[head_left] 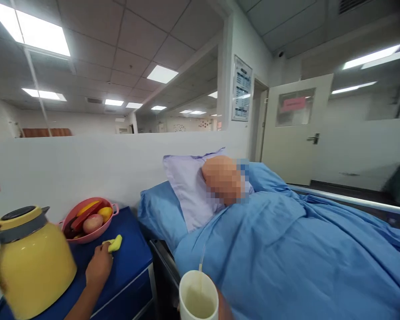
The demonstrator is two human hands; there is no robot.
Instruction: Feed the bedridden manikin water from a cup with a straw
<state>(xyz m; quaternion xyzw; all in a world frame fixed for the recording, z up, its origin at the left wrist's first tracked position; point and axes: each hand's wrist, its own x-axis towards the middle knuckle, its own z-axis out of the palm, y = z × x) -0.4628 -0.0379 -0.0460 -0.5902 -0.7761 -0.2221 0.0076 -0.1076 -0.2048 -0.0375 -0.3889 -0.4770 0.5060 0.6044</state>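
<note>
On the blue top of the bedside cabinet (130,242), my left hand (100,266) is closed round a crumpled yellow-green cloth (115,243), part of which sticks out past the fingers. My right hand (222,304) grips a white cup (199,295) at the bottom of the view, beside the bed. The cup mostly hides that hand. A thin clear straw (202,258) rises from the cup toward the bed. Just beyond my left hand stands a pink basket (102,233) of fruit. A yellow thermos jug (36,266) is to the left of that hand.
Someone (223,180) with a pixelated head lies on a lilac pillow (186,186), covered by a blue quilt (286,249). A dark bed rail (165,262) runs between cabinet and bed. Behind are a white half wall (70,169) with glass above and a door (286,151).
</note>
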